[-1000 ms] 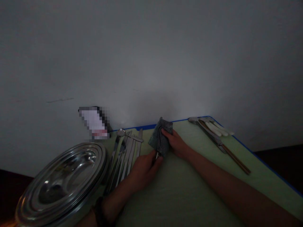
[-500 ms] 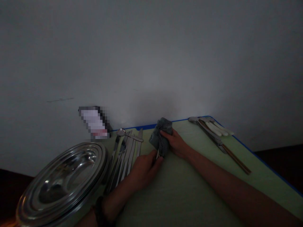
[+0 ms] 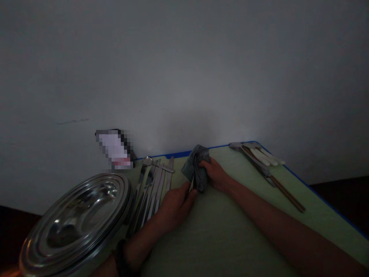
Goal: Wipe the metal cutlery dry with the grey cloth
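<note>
My left hand (image 3: 175,202) is closed around the handle end of a thin metal utensil (image 3: 191,186), of which only a short silver stretch shows. My right hand (image 3: 215,174) grips a grey checked cloth (image 3: 196,166) that is bunched around the utensil's far end, hiding it. Both hands rest low over the pale green table (image 3: 225,231), near its far edge by the wall.
A row of metal cutlery (image 3: 152,185) lies left of my hands. A stack of shiny steel plates (image 3: 75,218) sits at the near left. More cutlery with white and wooden handles (image 3: 266,163) lies at the far right. A blurred-out object (image 3: 114,149) leans on the wall.
The cloth has bunched tighter and shifted slightly toward my left hand, and a little more of the utensil's shaft shows. Both arms stay in place.
</note>
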A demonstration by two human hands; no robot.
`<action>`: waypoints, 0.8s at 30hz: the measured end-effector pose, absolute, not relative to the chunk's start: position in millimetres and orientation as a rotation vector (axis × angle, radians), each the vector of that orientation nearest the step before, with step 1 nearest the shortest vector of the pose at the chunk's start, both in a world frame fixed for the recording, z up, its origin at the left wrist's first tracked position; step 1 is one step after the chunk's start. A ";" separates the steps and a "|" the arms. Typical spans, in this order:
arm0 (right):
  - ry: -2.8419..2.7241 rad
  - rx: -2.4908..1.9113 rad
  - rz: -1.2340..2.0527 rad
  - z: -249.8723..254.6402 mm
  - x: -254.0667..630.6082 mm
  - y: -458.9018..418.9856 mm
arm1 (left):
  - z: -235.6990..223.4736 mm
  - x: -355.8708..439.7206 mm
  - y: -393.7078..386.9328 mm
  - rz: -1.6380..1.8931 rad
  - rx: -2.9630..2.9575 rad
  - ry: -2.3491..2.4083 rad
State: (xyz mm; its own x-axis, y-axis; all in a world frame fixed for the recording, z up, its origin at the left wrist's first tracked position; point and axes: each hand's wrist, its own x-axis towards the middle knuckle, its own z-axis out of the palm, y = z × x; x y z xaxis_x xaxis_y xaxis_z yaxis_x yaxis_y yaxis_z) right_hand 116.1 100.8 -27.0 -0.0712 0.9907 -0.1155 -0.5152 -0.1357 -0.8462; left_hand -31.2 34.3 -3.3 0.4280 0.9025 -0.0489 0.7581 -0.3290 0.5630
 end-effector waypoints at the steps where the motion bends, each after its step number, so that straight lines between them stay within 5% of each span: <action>1: -0.773 -0.855 1.532 -28.0 116.0 100.9 | -3.4 -31.1 34.2 0.364 2.185 1.404; 24: -0.945 -0.824 1.480 -36.0 116.6 103.3 | -5.7 -31.3 34.2 0.349 2.242 1.403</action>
